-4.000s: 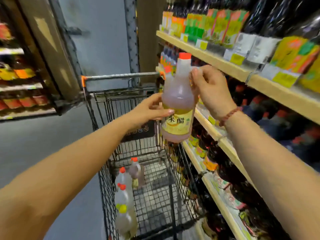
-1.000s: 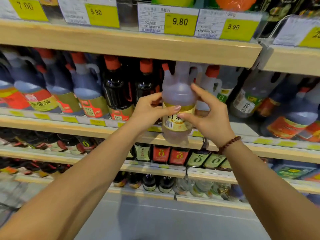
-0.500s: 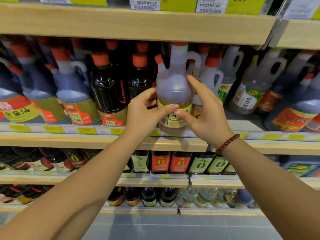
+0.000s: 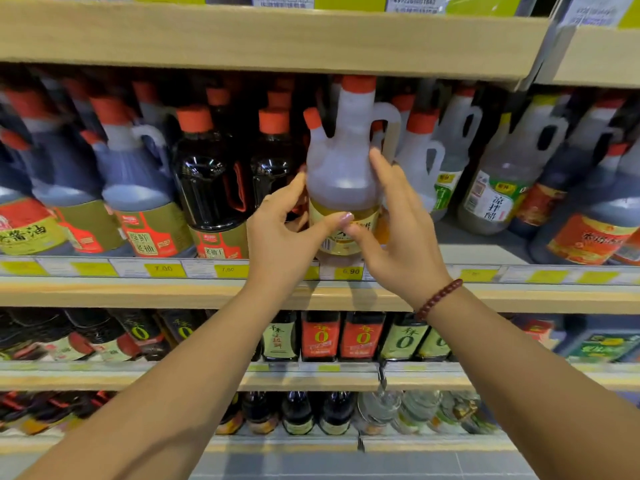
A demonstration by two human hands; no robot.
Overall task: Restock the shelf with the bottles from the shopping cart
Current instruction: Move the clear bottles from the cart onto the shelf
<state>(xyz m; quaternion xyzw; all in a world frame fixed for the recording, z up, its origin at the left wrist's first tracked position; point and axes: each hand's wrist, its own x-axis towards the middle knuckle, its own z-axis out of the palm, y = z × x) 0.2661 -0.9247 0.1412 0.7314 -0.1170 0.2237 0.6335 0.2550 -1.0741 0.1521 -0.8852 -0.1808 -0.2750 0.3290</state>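
A pale bottle (image 4: 341,168) with an orange cap, a side handle and a yellow label stands upright at the front edge of the middle shelf (image 4: 173,292). My left hand (image 4: 280,244) holds its left side, thumb across the label. My right hand (image 4: 405,244) holds its right side, fingers laid up along the body below the handle and thumb on the front. The shopping cart is out of view.
Dark sauce bottles (image 4: 211,188) stand close on the left and similar pale jugs (image 4: 422,161) close on the right and behind. The upper shelf board (image 4: 242,32) hangs just above the cap. Small bottles (image 4: 320,336) fill the shelf below.
The bottle came out of the cart area and went up to the shelf. Over the last second it moved deeper between its neighbours, and the view drew closer.
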